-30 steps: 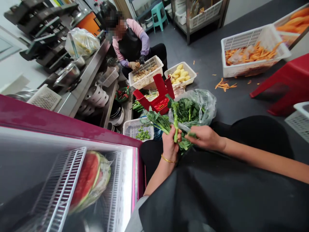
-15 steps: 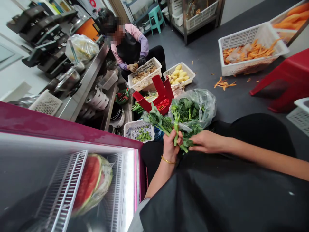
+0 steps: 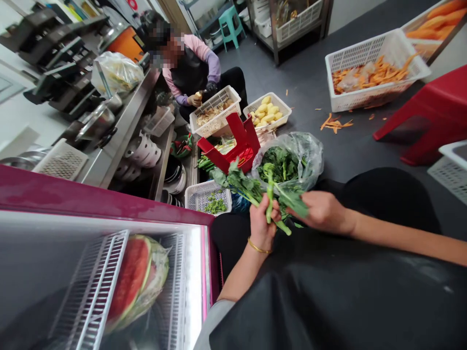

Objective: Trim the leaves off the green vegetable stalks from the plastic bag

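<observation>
own hands [image 3: 261, 227]: 2 | gold bracelet [image 3: 259, 250]: 1 | red stools [image 3: 440, 102]: 2 | teal stool [image 3: 230, 26]: 1 | co-worker [image 3: 189, 68]: 1

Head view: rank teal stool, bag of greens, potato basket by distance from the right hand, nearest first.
1. Bag of greens: just beyond the right hand.
2. Potato basket: past the bag, slightly left.
3. Teal stool: at the back, beside the shelving.
</observation>
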`<state>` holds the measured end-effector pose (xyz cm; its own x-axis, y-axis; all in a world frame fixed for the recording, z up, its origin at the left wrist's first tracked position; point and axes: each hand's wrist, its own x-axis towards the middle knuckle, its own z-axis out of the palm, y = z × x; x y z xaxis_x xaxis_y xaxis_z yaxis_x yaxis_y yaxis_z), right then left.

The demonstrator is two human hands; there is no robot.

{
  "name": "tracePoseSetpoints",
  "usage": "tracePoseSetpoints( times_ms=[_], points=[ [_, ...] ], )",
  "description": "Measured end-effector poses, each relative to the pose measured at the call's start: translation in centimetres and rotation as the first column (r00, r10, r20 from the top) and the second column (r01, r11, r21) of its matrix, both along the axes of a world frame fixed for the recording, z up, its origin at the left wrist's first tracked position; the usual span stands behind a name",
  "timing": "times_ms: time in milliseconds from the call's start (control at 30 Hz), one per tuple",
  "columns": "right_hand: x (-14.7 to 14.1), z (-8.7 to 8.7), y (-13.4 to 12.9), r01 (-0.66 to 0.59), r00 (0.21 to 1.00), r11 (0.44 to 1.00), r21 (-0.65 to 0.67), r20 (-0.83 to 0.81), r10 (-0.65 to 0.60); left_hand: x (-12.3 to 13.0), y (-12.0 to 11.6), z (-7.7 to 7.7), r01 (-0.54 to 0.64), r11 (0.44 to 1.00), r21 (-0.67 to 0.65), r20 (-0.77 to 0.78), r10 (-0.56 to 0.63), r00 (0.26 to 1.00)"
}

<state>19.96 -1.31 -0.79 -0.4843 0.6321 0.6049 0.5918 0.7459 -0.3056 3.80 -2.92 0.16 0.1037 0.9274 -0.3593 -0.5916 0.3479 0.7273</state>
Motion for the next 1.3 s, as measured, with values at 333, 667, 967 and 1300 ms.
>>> tracePoseSetpoints(
  times_ms=[333, 667, 967, 1300],
  points=[
    [3.1, 2.2, 5.3, -0.316, 0.949, 0.457, -0.831, -0.28, 0.147, 0.6, -0.5, -0.4, 0.001, 0.977, 0.214, -0.238, 0.051, 0.97],
    [2.0, 4.6, 1.6, -0.125, 0.989, 0.792, -0.597, -0.138, 0.051, -0.6, -0.4, 0.2, -0.046, 0.979, 0.201, -0.193, 0.085, 0.978],
    [-0.9, 2.0, 0.8, -0.202, 0.96, 0.686, -0.7, -0.004, 0.278, -0.9, 0.3, 0.4, -0.14, 0.984, 0.11, -0.06, 0.147, 0.987],
    [-0.8, 2.6, 5.5, -0.407, 0.806, 0.527, -0.746, -0.565, -0.177, -0.2, -1.2, 0.0, 0.05, 0.983, 0.179, -0.14, -0.025, 0.99]
  ],
)
